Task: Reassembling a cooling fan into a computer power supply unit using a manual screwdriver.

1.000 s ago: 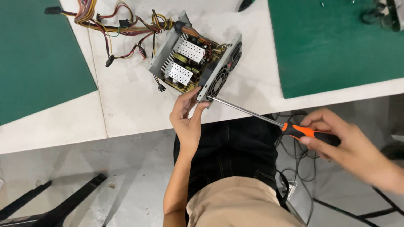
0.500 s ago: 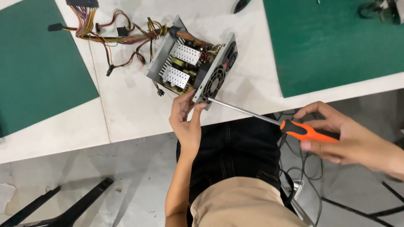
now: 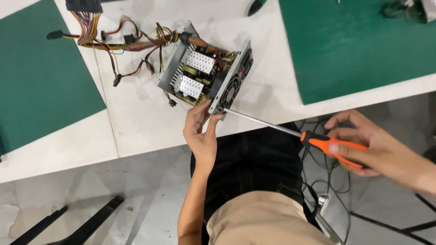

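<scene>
Since 1 second ago little has shifted: my left hand point(image 3: 203, 136) still pinches the near corner of the power supply point(image 3: 205, 75) at the table point(image 3: 136, 131) edge, and my right hand point(image 3: 370, 147) stays closed on the screwdriver point(image 3: 290, 131) handle, so I judge the screw is still being worked. The screwdriver's long axis runs from lower right up to the left, its tip at the fan-side corner.

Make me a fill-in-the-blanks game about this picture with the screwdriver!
1. The right hand holds a screwdriver with an ____ handle.
2. The left hand steadies the open metal box at its ____ end, where the round grille is.
3. The mats on the table are ____.
4. The screwdriver's tip touches the box's bottom ____.

Missing words: orange; fan; green; corner
</scene>
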